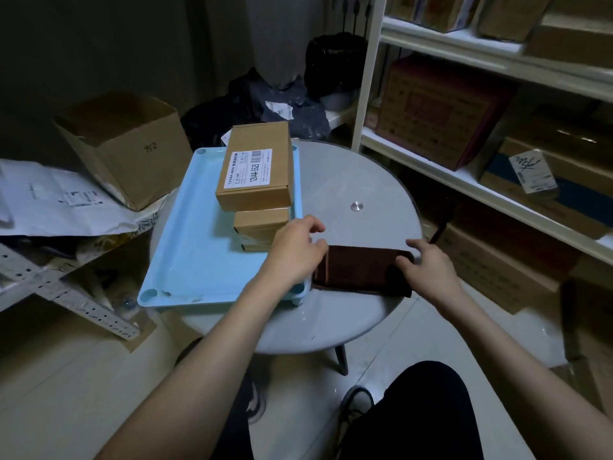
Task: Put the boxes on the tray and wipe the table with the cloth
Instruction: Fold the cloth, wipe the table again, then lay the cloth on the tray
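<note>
Both boxes sit on the light-blue tray (185, 247) at the left of the round table (358, 180): the larger labelled box (255, 167) lies on top of the smaller box (260, 227), so you may judge the loading step done and the wiping step about to begin. The folded brown cloth (360, 270) lies on the near part of the table, just right of the tray's near right corner. Your left hand (295, 250) rests at the cloth's left end, fingers loosely curled; whether it pinches the edge cannot be told. Your right hand (429, 267) has its fingers bent over the cloth's right end, pressing or gripping it. Next, you need one firm hold and sweeping strokes over the bare surface. The smaller box's label and the table beneath the tray are hidden.
</note>
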A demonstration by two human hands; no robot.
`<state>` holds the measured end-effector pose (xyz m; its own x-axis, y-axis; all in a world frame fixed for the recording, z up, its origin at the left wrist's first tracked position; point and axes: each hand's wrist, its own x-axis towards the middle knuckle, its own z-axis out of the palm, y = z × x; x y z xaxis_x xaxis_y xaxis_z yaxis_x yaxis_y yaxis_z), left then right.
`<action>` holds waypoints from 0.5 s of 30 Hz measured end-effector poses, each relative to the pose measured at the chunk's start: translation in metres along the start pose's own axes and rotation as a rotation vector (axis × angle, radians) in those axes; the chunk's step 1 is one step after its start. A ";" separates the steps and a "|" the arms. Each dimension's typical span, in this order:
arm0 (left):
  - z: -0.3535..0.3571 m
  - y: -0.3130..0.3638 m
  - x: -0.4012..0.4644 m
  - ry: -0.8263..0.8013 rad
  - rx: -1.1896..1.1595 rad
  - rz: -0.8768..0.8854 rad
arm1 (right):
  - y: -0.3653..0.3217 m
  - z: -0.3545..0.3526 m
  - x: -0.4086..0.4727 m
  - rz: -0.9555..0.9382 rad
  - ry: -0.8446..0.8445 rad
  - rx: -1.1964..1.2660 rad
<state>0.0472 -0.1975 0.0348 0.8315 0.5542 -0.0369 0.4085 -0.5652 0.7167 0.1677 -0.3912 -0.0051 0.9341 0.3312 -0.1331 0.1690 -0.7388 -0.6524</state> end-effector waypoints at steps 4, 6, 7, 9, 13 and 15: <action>-0.017 -0.020 -0.003 0.039 0.020 -0.035 | -0.016 0.022 -0.002 -0.081 0.030 -0.261; -0.022 -0.031 -0.003 0.025 0.152 -0.042 | -0.028 0.042 -0.009 0.002 -0.031 -0.418; -0.024 -0.035 -0.003 0.021 0.218 -0.052 | -0.035 0.053 -0.012 0.030 -0.054 -0.478; -0.024 -0.043 -0.004 -0.003 0.302 -0.086 | -0.044 0.074 -0.018 0.030 -0.075 -0.561; -0.016 -0.057 -0.004 -0.097 0.371 -0.129 | -0.037 0.088 -0.006 -0.213 -0.103 -0.625; -0.011 -0.061 -0.004 -0.091 0.378 -0.130 | -0.029 0.071 0.011 -0.380 -0.242 -0.666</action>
<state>0.0153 -0.1585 -0.0008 0.7870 0.5891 -0.1834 0.6076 -0.6883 0.3965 0.1511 -0.3241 -0.0408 0.6936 0.6922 -0.1993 0.6852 -0.7194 -0.1142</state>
